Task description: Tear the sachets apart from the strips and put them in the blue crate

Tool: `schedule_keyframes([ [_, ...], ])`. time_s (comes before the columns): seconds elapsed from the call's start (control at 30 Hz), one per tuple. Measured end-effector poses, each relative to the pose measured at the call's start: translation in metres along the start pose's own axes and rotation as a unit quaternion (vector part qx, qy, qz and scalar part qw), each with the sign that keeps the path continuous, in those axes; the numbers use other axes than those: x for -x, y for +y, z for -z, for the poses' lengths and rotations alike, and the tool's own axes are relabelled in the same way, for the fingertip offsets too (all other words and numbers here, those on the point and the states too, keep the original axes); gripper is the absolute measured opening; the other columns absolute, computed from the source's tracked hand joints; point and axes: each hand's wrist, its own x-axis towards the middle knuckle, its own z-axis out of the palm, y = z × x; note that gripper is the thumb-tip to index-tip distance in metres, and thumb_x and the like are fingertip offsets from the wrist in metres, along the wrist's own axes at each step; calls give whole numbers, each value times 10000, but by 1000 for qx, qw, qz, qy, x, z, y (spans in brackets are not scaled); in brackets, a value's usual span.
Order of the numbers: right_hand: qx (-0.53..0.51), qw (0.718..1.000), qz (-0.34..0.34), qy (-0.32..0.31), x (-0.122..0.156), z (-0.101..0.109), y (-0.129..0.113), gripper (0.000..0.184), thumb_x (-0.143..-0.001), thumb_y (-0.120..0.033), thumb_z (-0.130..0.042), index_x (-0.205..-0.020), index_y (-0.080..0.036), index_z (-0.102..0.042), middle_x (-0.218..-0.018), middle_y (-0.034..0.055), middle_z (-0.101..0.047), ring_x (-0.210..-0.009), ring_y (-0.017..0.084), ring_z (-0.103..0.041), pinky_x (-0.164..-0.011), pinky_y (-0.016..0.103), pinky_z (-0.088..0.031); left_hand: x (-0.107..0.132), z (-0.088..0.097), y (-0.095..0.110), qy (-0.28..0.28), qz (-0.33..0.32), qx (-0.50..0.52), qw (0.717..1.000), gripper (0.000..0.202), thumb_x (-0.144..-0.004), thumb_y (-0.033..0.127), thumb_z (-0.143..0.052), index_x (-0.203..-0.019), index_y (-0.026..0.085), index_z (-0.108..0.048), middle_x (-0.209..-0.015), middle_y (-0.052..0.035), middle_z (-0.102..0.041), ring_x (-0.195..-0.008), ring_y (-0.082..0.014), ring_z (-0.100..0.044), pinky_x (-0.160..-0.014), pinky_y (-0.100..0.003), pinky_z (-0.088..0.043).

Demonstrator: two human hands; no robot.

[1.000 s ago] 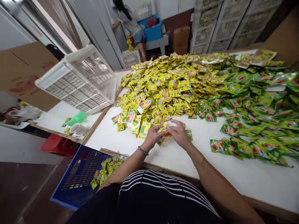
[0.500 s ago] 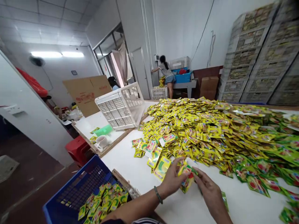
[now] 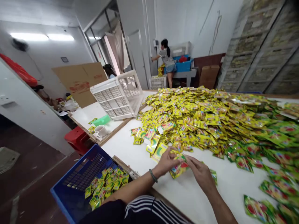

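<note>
Packet (image 3: 177,171) between left hand (image 3: 166,161), right hand (image 3: 201,173); both pinching.

A single camera, worn on the head, looks forward and down across a white table (image 3: 224,193) from its near side. Closest to it is the wearer's striped clothing (image 3: 142,205); the left hand (image 3: 166,162) and right hand (image 3: 201,172) lie a little beyond, within near range. The view is wide and slanted — from a blue crate (image 3: 78,174) at near left to stacked crates (image 3: 247,56) at far right — and reaches the far wall (image 3: 187,25).
</note>
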Motion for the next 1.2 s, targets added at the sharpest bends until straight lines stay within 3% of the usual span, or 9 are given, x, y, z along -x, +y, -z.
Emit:
schedule_keyframes([
  [0.07, 13, 1000, 12, -9, 4, 0, -13, 447, -791, -593, -592, -958, -222, -776, -1065, 77, -738, -1046, 296, -663, -973, 420, -501, 0, -2, 5, 21, 6, 12, 1000, 685, -532, 505, -878, -1018, 196, -507, -581, 91, -520, -496, -65, -477, -522, -189, -357],
  [0.17, -7, 1000, 17, 19, 4, -2, -22, 389, -735, -542, -667, -918, -219, -784, -1013, 69, -749, -965, 285, -683, -908, 423, -525, -2, -6, 10, 26, 7, 19, 999, 657, -533, 471, -881, -1009, 188, -528, -615, 70, -588, -524, -72, -524, -544, -193, -402],
  [0.33, -122, 989, -44, 67, -3, -2, -13, 400, -662, -538, -758, -863, -193, -784, -866, 56, -760, -796, 234, -689, -806, 387, -543, -8, -9, 12, -4, 15, 17, 1000, 565, -574, 397, -873, -1001, 158, -590, -667, 37, -647, -582, -89, -590, -598, -210, -453],
  [0.47, -185, 980, -70, 33, -5, 5, -8, 420, -574, -543, -833, -829, -211, -790, -857, 44, -762, -810, 227, -689, -822, 373, -543, -10, -7, 11, -35, 19, 4, 999, 573, -580, 377, -875, -1047, 155, -627, -717, 13, -687, -640, -117, -634, -636, -232, -484],
  [0.63, -138, 990, -15, -32, -1, 14, -8, 339, -702, -509, -774, -920, -249, -787, -994, 36, -754, -953, 244, -684, -917, 404, -518, -9, -5, 9, -17, 19, 34, 999, 514, -643, 399, -838, -1047, 144, -648, -669, 19, -685, -593, -107, -617, -616, -231, -482],
  [0.87, -93, 995, 31, -30, 2, 12, -11, 310, -763, -477, -729, -963, -245, -781, -982, 42, -753, -933, 244, -689, -853, 393, -549, -9, 3, 19, -51, 41, 31, 997, 504, -622, 405, -853, -1004, 117, -695, -641, 12, -671, -552, -93, -590, -554, -211, -453],
  [1.2, -20, 995, 87, -46, 5, 10, -17, 347, -841, -517, -615, -1023, -263, -767, -1077, 52, -733, -1029, 247, -664, -941, 429, -527, -6, -3, 17, -12, 35, 78, 996, 482, -600, 415, -864, -957, 131, -708, -627, 8, -675, -567, -101, -604, -599, -229, -483],
])
